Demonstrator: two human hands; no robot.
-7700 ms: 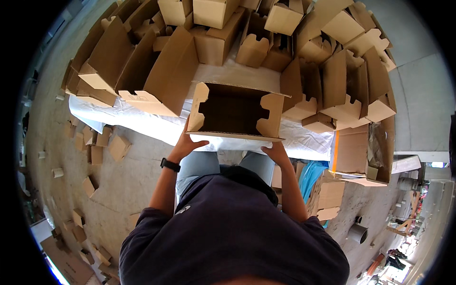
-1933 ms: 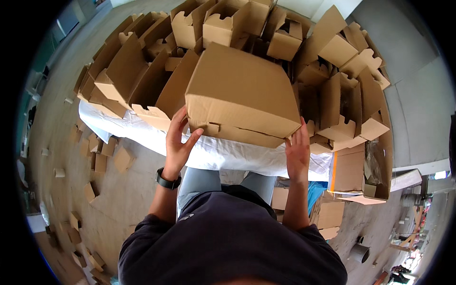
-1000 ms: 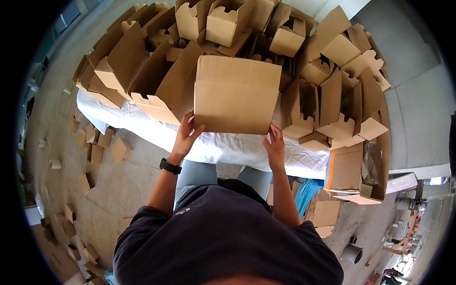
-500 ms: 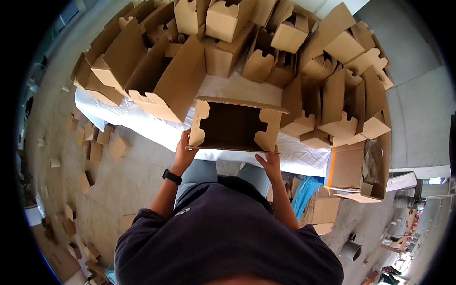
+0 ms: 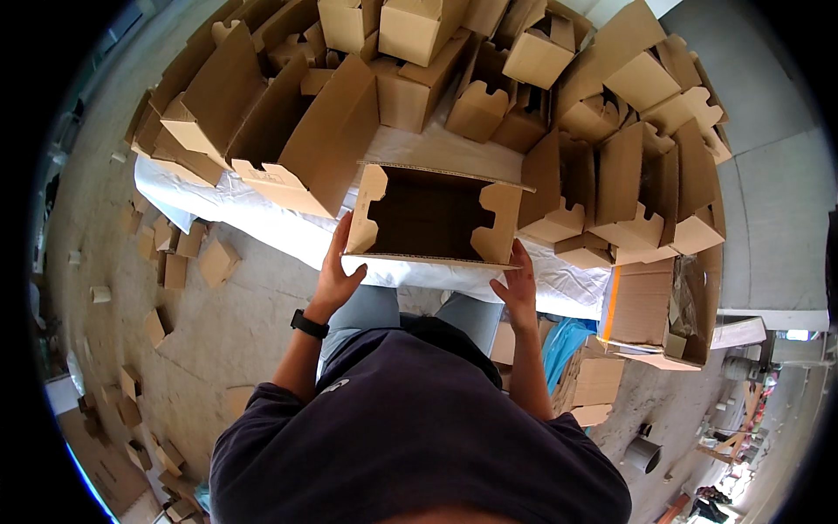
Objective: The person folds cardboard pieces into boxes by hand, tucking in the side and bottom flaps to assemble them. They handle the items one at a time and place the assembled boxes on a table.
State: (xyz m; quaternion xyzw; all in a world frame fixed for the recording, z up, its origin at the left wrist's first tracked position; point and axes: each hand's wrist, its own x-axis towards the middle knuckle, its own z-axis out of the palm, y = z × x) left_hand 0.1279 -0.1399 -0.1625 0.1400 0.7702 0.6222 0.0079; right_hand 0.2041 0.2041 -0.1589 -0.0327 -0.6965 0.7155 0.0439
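Note:
An open-topped brown cardboard box with a dark inside and notched flaps at both ends is right in front of me, at the white-covered table's near edge. My left hand is at its near left corner, fingers along the side and thumb apart from the wall. At the near right corner, my right hand has its fingers up against the side, thumb pointing inward. Between them the two hands hold the box. Whether its base touches the table is hidden.
Many similar open boxes crowd the table's left, back and right. A larger carton with an orange stripe stands at the right. Small cardboard pieces lie on the floor at left; blue plastic is below the table's right side.
The box has shifted slightly away from me. My hands have slid outward to its sides, and the thumbs have come away from the near wall.

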